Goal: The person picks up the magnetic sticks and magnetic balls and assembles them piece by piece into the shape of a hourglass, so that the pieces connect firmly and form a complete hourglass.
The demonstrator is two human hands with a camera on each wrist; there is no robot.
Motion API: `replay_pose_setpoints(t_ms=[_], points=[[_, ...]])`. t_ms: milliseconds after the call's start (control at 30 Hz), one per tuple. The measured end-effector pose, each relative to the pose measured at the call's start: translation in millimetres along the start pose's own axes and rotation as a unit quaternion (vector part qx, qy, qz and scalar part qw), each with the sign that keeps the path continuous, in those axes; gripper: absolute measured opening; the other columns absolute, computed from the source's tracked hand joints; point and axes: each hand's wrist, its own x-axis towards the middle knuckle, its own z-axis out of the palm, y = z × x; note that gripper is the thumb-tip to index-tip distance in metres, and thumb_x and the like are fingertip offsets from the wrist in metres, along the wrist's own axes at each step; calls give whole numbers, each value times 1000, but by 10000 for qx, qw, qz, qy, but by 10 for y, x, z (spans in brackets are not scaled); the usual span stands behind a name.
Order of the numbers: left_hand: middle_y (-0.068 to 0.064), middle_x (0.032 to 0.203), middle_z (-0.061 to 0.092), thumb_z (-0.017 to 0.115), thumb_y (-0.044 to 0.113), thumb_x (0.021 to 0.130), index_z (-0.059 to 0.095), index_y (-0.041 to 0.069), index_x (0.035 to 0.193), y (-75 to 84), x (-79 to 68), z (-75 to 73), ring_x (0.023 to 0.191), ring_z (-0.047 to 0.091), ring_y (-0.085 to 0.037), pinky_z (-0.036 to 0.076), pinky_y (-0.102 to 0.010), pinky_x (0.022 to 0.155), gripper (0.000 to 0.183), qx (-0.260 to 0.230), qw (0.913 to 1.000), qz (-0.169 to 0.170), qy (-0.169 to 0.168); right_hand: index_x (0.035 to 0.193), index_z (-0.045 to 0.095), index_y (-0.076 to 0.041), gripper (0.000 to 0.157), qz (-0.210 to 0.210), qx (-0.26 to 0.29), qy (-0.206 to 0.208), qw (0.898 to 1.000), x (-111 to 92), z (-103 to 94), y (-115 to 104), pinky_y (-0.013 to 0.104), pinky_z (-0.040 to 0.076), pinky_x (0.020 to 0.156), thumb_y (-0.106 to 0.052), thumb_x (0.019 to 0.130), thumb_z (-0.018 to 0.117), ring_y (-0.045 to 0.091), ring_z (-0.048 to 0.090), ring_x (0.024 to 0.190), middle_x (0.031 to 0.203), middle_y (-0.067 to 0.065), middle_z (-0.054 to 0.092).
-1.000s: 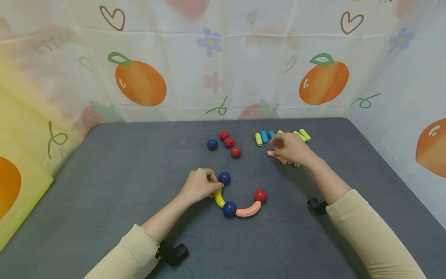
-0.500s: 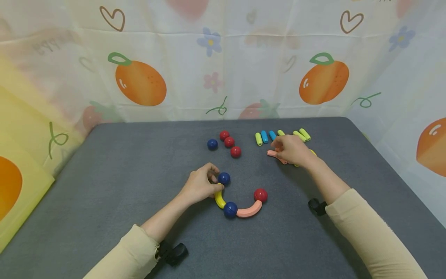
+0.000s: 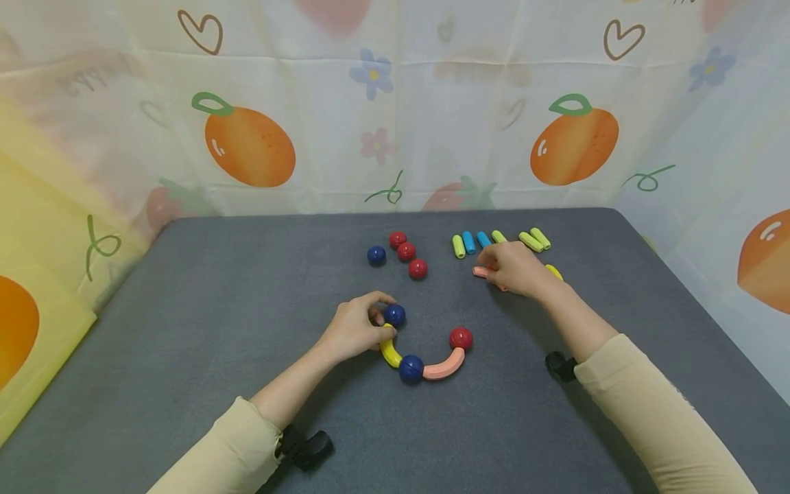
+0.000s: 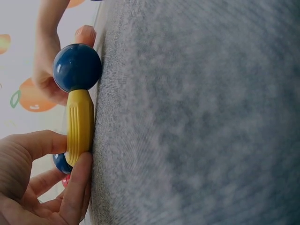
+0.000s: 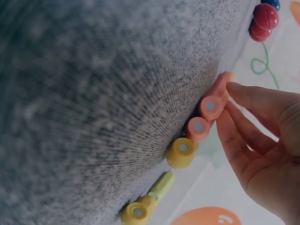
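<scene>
My left hand [image 3: 358, 322] pinches a yellow curved magnetic rod [image 4: 80, 123] between thumb and fingers, low over the table. A blue ball [image 3: 394, 315] sits at the rod's far end beside my forefinger. At its near end is another blue ball [image 3: 411, 369], joined to a pink curved rod [image 3: 444, 365] that ends in a red ball [image 3: 461, 338]. Farther right, my right hand [image 3: 515, 266] pinches one of several loose pink curved rods [image 5: 224, 86]. My fingers partly cover these in the head view. A yellow rod [image 5: 182, 152] lies close by.
Several red balls [image 3: 406, 252] and a blue ball [image 3: 376, 256] lie at the back middle of the grey table [image 3: 247, 274]. Short straight rods in light green [image 3: 459, 246] and blue [image 3: 469, 242] lie behind my right hand. A printed curtain [image 3: 432, 137] hangs behind.
The joined chain has swung slightly, its near blue ball going right and its red ball going away from me. My right hand has shifted a little over the pink rods.
</scene>
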Motion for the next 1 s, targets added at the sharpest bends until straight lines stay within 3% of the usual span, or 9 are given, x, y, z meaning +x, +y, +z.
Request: replay_pose_setpoints(t_ms=[67, 200, 433, 667, 800, 1000], points=[[-7, 82, 60, 75, 8, 82, 62, 9, 124, 2, -3, 3, 58, 61, -10, 58, -24, 56, 45, -19, 10000, -38, 10, 103, 70, 0, 21, -69, 89, -28, 9999, -1, 10, -3, 26, 46, 57, -19, 93, 69, 10, 54, 48, 75, 8, 70], [-7, 82, 60, 75, 8, 82, 62, 9, 124, 1, -2, 6, 59, 61, -11, 58, -24, 56, 45, -37, 10000, -86, -1, 100, 72, -3, 15, -196, 161, -64, 9997, -6, 27, -14, 25, 45, 52, -16, 93, 68, 9, 55, 48, 77, 9, 72], [-7, 81, 60, 76, 8, 82, 62, 9, 124, 1, -3, 4, 59, 61, -11, 58, -24, 57, 45, -45, 10000, -78, -29, 100, 72, -6, 12, -142, 176, -242, 9995, -7, 27, -56, 26, 46, 55, -15, 93, 67, 12, 58, 48, 71, 5, 72], [-7, 81, 60, 76, 8, 82, 62, 8, 124, -7, 3, 0, 60, 61, -11, 58, -24, 57, 45, -89, 9999, -78, -44, 92, 69, -12, 13, 91, -127, -505, 9986, -1, 37, -91, 27, 42, 58, -25, 93, 68, 12, 54, 47, 57, -1, 60], [-7, 81, 60, 75, 8, 82, 62, 8, 124, -15, 10, -4, 60, 61, -11, 58, -24, 57, 45, -101, 9999, -48, -48, 94, 70, -13, 18, -122, -199, -329, 9992, 10, 42, -160, 27, 42, 57, -31, 93, 68, 10, 55, 49, 58, -3, 60], [-7, 81, 60, 76, 8, 82, 62, 8, 124, -17, 12, -4, 59, 61, -11, 58, -24, 57, 44, -94, 9999, -31, -42, 100, 74, -13, 20, -738, 331, -248, 9964, 60, 84, -336, 25, 43, 56, -31, 94, 67, 7, 54, 51, 60, -2, 62]])
